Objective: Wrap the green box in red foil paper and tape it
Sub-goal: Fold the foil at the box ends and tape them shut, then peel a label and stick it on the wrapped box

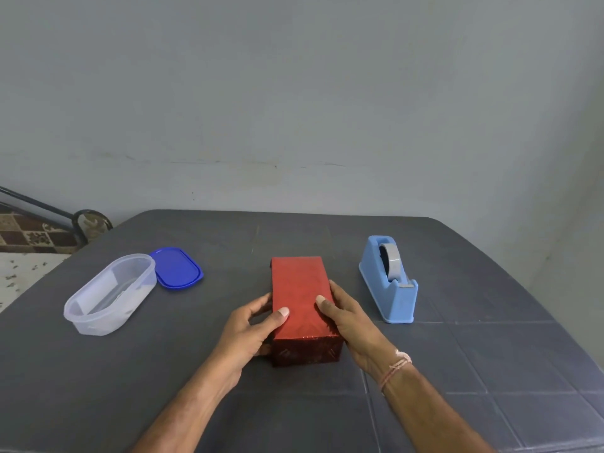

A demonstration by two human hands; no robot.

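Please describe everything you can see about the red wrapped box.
The red wrapped box is a long block covered fully in shiny, patterned red foil; no green shows. It lies flat on the dark table, its short end toward the person. The left hand and right hand hold its long sides, thumbs on top.

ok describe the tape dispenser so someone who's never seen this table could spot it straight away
Start at the dark grey table and find the red foil-wrapped box held between the left hand and right hand. Just to the right of that box stands the tape dispenser. It is the only light blue, wedge-shaped thing there, with a grey tape roll set in its top.
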